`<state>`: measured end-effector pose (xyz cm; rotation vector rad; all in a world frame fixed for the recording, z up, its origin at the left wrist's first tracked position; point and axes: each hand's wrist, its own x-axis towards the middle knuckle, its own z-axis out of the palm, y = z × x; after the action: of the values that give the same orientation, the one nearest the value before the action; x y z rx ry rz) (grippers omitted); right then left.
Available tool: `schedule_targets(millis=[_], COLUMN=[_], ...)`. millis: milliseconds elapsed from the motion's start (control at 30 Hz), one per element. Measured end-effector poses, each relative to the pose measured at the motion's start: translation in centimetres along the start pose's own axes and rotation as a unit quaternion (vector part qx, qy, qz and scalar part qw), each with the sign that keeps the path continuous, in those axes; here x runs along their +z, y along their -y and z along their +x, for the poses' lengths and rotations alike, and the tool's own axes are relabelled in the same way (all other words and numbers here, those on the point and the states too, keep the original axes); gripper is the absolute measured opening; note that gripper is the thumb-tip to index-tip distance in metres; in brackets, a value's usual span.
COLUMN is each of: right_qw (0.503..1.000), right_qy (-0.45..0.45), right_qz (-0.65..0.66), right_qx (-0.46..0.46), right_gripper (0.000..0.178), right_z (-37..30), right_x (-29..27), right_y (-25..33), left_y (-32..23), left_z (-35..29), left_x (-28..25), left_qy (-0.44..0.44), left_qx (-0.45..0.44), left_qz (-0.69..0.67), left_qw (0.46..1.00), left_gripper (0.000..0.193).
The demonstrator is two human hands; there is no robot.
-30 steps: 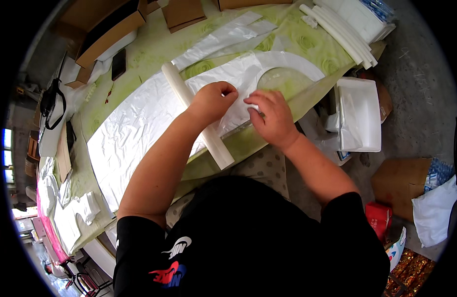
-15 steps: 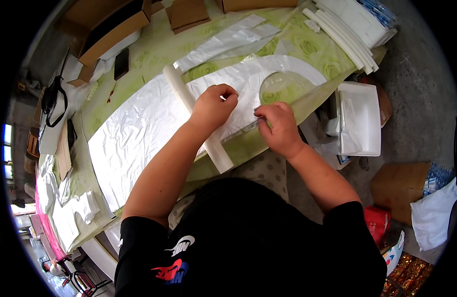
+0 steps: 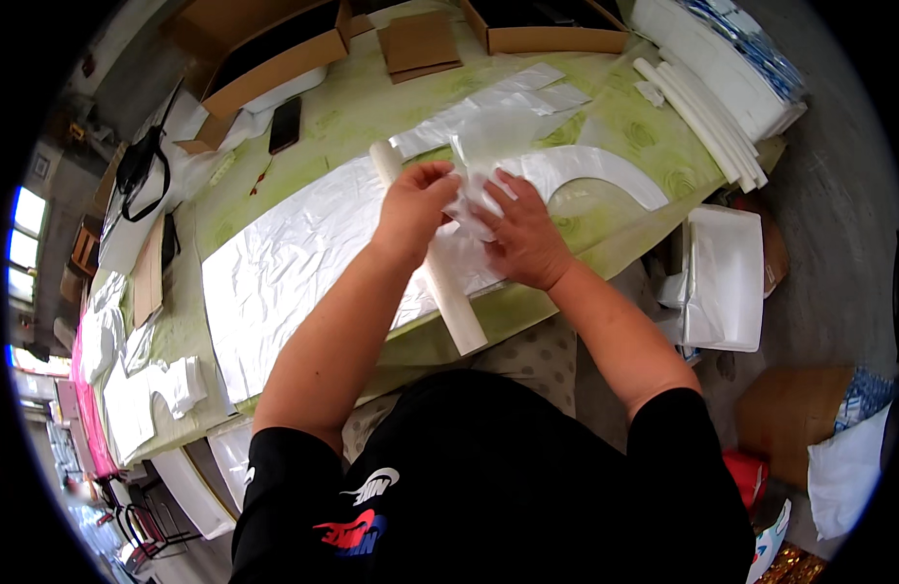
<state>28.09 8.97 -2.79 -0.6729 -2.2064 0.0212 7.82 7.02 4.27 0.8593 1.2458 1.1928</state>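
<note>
My left hand (image 3: 415,212) has its fingers closed on a thin, see-through plastic film (image 3: 500,134), blurred where it stands up off the table. Against the film's near side, my right hand (image 3: 527,232) is open with its fingers spread. Beneath both hands lies a stack of shiny white plastic sheets (image 3: 284,277), with a curved, cut-out end at the right. A white tube (image 3: 454,302) lies across the sheets, passing under my left hand and reaching over the near table edge. Part of the film is hidden behind my fingers.
Several white tubes (image 3: 707,127) lie at the far right beside a white box (image 3: 697,58) of blue packets. Folded plastic strips (image 3: 488,102), a phone (image 3: 286,125) and open cardboard boxes (image 3: 556,39) are toward the back. A white bin (image 3: 736,282) stands off the right edge.
Thin film has come up off the sheets between my hands. My right hand has moved left toward my left hand, and its fingers have spread. The whole view has shifted slightly.
</note>
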Motion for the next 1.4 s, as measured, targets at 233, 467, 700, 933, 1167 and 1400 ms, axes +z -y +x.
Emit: schedule_targets(millis=[233, 467, 700, 933, 1167, 1400], right_qw=[0.967, 0.986, 0.993, 0.986, 0.965, 0.989], right_qy=[-0.105, -0.070, -0.038, 0.070, 0.141, 0.033], right_qz=[0.072, -0.003, -0.028, 0.150, 0.221, 0.126], right_qx=[0.222, 0.148, 0.109, 0.027, -0.009, 0.065], right_gripper=[0.060, 0.046, 0.038, 0.040, 0.039, 0.037], right_z=[-1.3, -0.4, -0.7, -0.4, 0.6, 2.2], right_x=[1.7, 1.8, 1.3, 0.3, 1.7, 2.8], right_y=[-2.5, -1.7, -2.4, 6.8, 12.4, 11.1], left_y=[-1.0, 4.0, 6.6, 8.7, 5.0, 4.2], left_z=[-4.7, -6.1, -5.7, -7.1, -7.5, -6.8], left_x=[-14.6, -22.0, -12.2, -10.7, -11.7, -12.2], left_qy=[-0.139, -0.271, -0.108, -0.050, -0.038, -0.006], left_qx=[-0.011, 0.083, 0.234, 0.266, 0.260, 0.322], left_qz=[0.098, 0.376, 0.359, 0.598, 0.575, 0.573], left_qw=[0.985, 0.882, 0.897, 0.754, 0.775, 0.754], left_gripper=[0.051, 0.056, 0.056, 0.077, 0.071, 0.031])
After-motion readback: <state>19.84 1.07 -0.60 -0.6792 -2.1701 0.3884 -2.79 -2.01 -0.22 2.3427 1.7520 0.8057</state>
